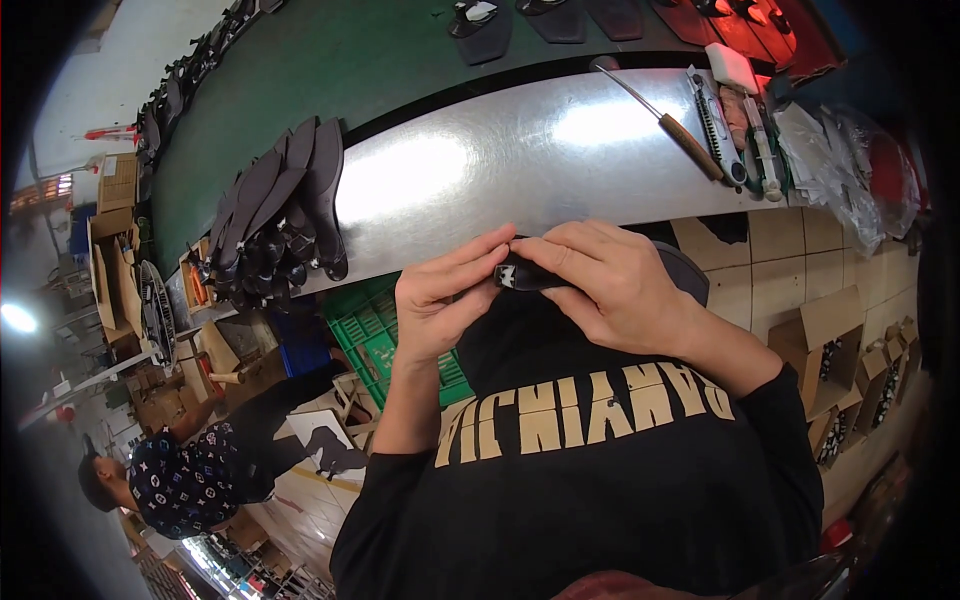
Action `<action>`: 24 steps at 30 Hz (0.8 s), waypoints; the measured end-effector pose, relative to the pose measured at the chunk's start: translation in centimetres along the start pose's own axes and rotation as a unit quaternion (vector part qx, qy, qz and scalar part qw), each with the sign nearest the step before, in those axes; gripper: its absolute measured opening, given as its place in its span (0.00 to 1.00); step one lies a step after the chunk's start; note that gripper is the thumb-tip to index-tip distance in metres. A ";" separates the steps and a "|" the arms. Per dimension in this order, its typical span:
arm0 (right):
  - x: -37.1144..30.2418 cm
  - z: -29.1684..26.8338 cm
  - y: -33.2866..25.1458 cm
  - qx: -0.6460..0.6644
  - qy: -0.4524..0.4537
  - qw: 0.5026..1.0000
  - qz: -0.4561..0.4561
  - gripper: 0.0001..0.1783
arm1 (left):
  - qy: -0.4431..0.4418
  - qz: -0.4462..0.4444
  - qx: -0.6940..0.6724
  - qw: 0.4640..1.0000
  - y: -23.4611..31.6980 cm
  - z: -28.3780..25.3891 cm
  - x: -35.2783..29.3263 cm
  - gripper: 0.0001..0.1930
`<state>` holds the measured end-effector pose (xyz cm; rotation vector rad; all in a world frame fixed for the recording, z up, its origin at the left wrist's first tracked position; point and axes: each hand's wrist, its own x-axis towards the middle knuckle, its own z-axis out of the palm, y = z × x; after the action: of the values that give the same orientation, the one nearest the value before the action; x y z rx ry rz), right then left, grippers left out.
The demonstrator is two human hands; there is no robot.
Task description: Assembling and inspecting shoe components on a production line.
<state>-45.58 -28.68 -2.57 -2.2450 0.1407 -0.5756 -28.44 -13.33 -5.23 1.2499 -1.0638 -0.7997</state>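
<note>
1. Metal bench: black shoe piece sits before its near edge, between hands.
2. Right hand: thumb and fingers pinch piece. Left hand: fingers together at its end; pinch unclear.
3. Piece: probably light, stiff, slick; grip sides.
4. Pale-marked end points left; visible long axis roughly left-right.

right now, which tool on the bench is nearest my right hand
The brown-handled tool with a thin shaft; the other tools lie to its right, farther from your right hand.

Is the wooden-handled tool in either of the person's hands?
No, the wooden-handled tool lies on the metal worktop, apart from the left hand and right hand.
</note>
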 end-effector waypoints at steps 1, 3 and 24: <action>0.0 0.0 0.1 0.001 0.000 1.000 0.000 0.25 | 0.002 -0.004 0.010 1.000 -0.1 0.1 0.0 0.22; 0.0 0.0 0.4 0.033 -0.020 0.998 0.041 0.24 | 0.016 -0.039 0.009 0.999 -0.1 0.6 -0.1 0.22; -0.2 0.6 2.7 0.126 -0.095 0.986 0.061 0.16 | 0.140 -0.228 -0.137 0.954 -0.9 2.1 0.0 0.21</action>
<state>-45.27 -30.03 -4.94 -2.0154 0.1006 -0.2933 -30.31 -14.22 -6.18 1.3364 -0.4175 -1.0415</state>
